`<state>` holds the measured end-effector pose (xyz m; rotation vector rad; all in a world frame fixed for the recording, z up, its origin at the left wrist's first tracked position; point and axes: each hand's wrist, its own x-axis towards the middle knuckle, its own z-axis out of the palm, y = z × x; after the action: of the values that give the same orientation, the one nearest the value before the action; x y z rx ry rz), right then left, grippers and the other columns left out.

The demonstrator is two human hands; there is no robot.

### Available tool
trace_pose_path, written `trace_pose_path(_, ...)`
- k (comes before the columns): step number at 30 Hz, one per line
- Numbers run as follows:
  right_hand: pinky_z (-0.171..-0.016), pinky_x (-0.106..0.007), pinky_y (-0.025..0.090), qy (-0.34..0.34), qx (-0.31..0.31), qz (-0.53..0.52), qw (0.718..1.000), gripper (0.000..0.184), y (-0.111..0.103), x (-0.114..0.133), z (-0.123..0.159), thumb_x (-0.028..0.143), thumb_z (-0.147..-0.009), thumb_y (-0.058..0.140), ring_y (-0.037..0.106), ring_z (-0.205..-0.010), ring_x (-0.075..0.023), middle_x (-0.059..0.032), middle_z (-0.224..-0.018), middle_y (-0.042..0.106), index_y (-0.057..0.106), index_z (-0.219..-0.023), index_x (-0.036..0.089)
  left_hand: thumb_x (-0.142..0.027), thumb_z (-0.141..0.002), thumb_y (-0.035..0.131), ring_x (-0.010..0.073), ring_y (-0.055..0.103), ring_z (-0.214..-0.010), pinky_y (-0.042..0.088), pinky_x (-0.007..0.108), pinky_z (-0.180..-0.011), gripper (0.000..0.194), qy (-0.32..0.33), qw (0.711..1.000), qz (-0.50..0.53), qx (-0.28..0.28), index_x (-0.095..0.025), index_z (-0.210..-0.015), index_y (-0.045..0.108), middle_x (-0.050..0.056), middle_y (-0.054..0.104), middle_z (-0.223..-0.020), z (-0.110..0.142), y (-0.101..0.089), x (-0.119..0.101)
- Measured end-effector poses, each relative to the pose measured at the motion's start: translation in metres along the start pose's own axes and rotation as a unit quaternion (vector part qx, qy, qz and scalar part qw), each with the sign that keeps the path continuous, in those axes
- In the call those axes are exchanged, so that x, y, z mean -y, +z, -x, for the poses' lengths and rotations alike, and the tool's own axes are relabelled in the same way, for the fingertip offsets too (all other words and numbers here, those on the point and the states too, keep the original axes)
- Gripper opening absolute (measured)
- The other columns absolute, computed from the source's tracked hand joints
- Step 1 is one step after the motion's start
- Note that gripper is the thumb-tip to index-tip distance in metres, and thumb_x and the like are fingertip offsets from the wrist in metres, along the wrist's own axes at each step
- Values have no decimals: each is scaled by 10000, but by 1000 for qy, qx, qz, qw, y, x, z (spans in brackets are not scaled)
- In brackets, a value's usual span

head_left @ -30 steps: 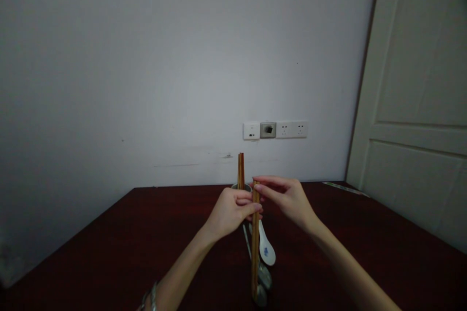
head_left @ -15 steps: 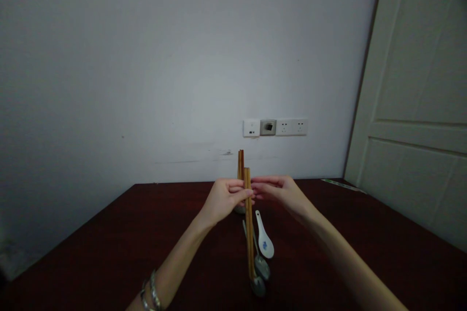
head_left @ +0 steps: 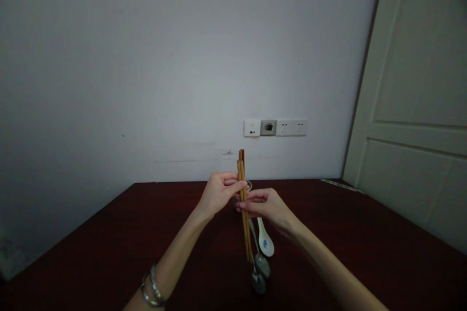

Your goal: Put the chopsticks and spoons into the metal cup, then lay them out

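A pair of light wooden chopsticks stands nearly upright in front of me, gripped by both hands. My left hand pinches it near the top between thumb and fingers. Slightly lower, my right hand pinches the same pair from the right. Behind, partly hidden by my hands, is a clear glass container, with other chopsticks rising above it. Below my right hand lie a white ceramic soup spoon with a blue mark and two metal spoons, their handles partly covered.
The dark red table reaches back to a pale wall. Wall sockets sit above its back edge. A flat, pale strip lies at the back right, near a white door.
The held chopsticks have moved slightly left, up and away from me, uncovering more of the metal spoons. My right hand has moved left and down and now pinches the chopsticks too.
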<state>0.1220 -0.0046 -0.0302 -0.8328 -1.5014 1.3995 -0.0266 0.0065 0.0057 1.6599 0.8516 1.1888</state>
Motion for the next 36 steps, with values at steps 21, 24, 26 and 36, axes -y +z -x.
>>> trace_pose_path(21,-610,-276,524,16,-32,-31,999,336,3,-28,-11,367,-520,748,641,-668,-173,-73,-706,679,665,-709,102,-307,-630,667,155,614,-657,462,237,-620,242,-35,998,-17,54,-87,-727,640,78,673,-715,-12,-14,15)
trace_pose_path(24,-591,-267,519,30,-31,-34,998,340,2,-31,-12,366,-511,751,642,-656,-172,-73,-691,675,661,-699,97,-285,-617,680,158,617,-689,462,243,-643,312,-50,995,-10,87,-82,-849,634,86,675,-765,-14,-18,19)
trace_pose_path(26,-587,-262,515,34,-31,-32,998,333,-2,-31,-14,361,-514,750,639,-644,-167,-72,-679,673,661,-692,94,-287,-629,673,163,622,-705,464,251,-649,389,-61,994,-9,95,-83,-954,608,94,674,-786,-15,-21,20)
trace_pose_path(36,-644,-256,518,-60,-156,-66,984,253,-63,19,-70,304,-510,758,629,-664,-146,-58,-680,673,662,-649,116,-316,-732,547,164,645,-675,483,246,-599,317,-157,985,-8,-71,-99,-963,551,104,668,-797,-48,-68,83)
